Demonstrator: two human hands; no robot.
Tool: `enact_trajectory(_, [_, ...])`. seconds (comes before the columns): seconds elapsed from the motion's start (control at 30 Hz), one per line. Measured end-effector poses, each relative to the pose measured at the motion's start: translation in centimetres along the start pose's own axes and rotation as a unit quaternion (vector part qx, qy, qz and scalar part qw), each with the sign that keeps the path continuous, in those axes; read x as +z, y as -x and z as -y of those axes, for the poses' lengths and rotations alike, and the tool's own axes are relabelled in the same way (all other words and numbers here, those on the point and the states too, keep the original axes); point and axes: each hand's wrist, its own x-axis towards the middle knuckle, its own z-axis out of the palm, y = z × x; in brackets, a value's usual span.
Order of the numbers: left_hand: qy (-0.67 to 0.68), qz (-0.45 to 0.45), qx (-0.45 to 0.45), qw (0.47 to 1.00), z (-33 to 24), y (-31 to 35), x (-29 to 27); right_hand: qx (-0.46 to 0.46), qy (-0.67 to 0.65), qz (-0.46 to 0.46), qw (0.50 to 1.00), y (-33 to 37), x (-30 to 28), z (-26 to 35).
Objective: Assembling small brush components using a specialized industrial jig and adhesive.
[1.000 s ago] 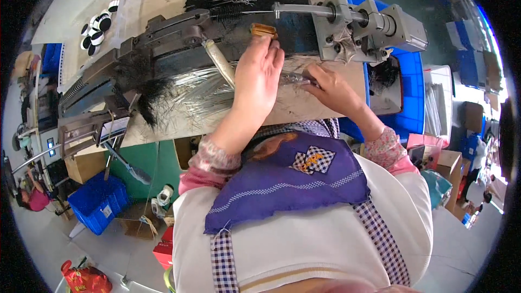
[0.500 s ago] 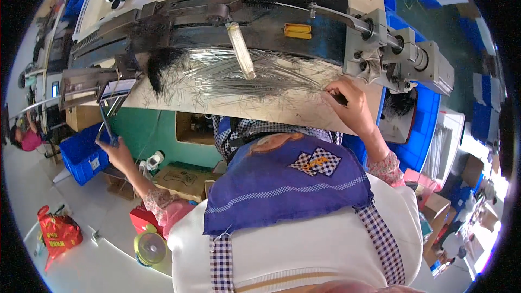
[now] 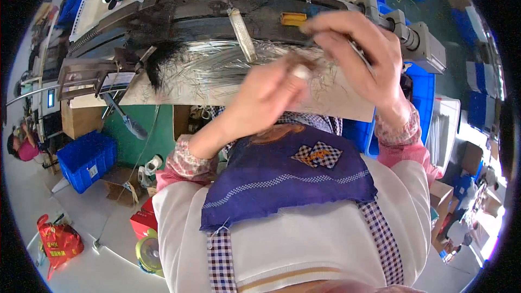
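Observation:
My left hand (image 3: 263, 100) is raised over the front of the workbench, blurred by motion. Its fingertips are pinched together beside a small brownish, bristle-like blur that I cannot make out. Just to its right, my right hand (image 3: 366, 57) has its fingers curled, and a thin silvery strip shows along the inside of them. Beneath and left of the hands lies a loose heap of thin metal wires (image 3: 214, 70). A tuft of black bristles (image 3: 157, 65) is at the heap's left end. The grey-gripped lever (image 3: 134, 127) hangs below the machine's left end, with no hand on it.
The long dark metal machine (image 3: 184, 19) crosses the bench, with a motor-like grey end unit (image 3: 426, 49) on the right. A pale bar (image 3: 242, 35) juts over the wires. A small yellow tray (image 3: 293, 19) rests on the machine. Blue crates (image 3: 87, 160) flank the bench.
My left hand has let go of the lever and come right, over the bench beside my right hand. My right hand has lifted from the wire heap's right end and moved farther back.

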Motion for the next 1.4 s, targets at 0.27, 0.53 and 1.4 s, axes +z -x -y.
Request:
enact_trajectory(0.27, [0.07, -0.304, 0.067, 0.948, 7.3, 0.3, -2.2, -0.029, 0.213, 0.011, 0.977, -1.7, -0.6, -8.0])
enact_trajectory(0.53, [0.533, -0.17, 0.064, 0.826, -1.9, -2.1, -1.2, -0.02, 0.279, 0.085, 0.956, -3.1, 2.8, -9.3])
enact_trajectory(1.4, [-0.57, -0.258, 0.221, 0.748, 0.8, -8.9, -7.2, -0.091, 0.146, 0.098, 0.98, -5.7, 3.5, -10.7])
